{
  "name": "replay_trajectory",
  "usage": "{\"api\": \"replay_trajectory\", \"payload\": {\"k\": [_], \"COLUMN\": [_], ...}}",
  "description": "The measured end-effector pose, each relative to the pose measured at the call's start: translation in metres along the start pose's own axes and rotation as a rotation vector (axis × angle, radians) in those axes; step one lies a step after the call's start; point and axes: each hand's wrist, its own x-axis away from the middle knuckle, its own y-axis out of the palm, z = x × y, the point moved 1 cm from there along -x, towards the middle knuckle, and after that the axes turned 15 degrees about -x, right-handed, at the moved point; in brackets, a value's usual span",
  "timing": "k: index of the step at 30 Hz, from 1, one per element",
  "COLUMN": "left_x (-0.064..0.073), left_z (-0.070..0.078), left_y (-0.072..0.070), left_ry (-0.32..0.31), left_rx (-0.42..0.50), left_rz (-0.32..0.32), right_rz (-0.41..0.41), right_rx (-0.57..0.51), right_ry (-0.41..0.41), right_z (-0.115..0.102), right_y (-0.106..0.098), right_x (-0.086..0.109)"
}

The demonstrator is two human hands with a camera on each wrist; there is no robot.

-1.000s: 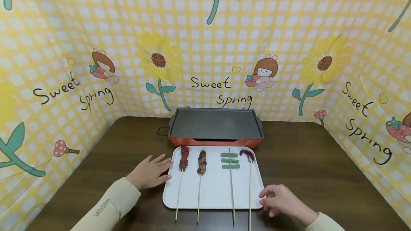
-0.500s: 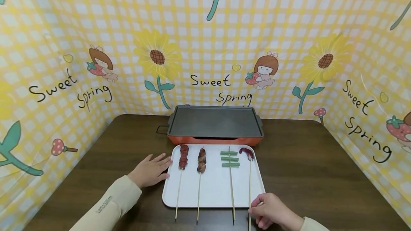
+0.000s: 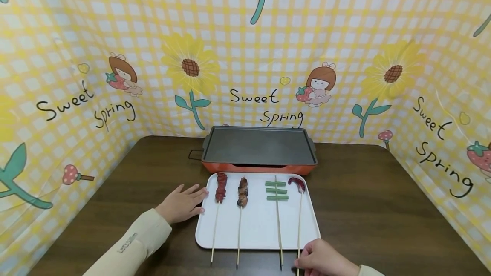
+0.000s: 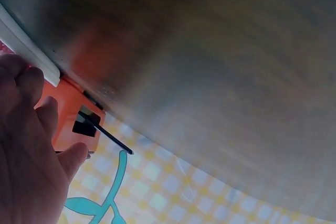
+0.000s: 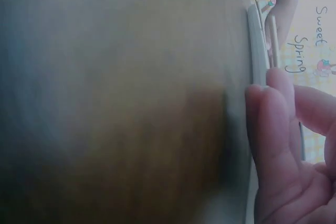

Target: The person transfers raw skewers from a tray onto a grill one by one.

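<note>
My right hand [image 3: 322, 258] pinches the lower end of the rightmost skewer [image 3: 299, 220], which carries a dark red, curled piece of food [image 3: 297, 184]. In the right wrist view the stick's pale end [image 5: 275, 40] pokes out past my fingers. My left hand [image 3: 182, 204] lies with straight fingers spread at the left rim of the white tray [image 3: 261, 233]. Also on this tray lie a red meat skewer [image 3: 221, 188], a browned meat skewer [image 3: 243, 194] and a skewer of green vegetable pieces [image 3: 277, 191]. Their stick ends reach over the tray's front edge.
Behind the tray stands an orange grill with a flat dark top plate [image 3: 258, 146] and a wire handle [image 3: 194, 154] on its left. The brown table [image 3: 364, 199] is enclosed by a yellow checked cloth [image 3: 253, 54] at the back and sides.
My right hand has moved left and down from the tray's right corner to the rightmost skewer's stick and now pinches it. My left hand has stayed by the tray's left rim.
</note>
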Motion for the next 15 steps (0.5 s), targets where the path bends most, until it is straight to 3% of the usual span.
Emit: {"api": "replay_trajectory", "payload": {"k": [15], "left_x": [-0.0068], "left_z": [0.0018], "left_y": [0.0006], "left_ry": [-0.023], "left_rx": [-0.006], "left_rz": [-0.035], "right_rz": [0.008], "right_rx": [-0.142], "right_ry": [0.022], "right_z": [0.0048], "right_y": [-0.0012], "right_x": [0.0007]}}
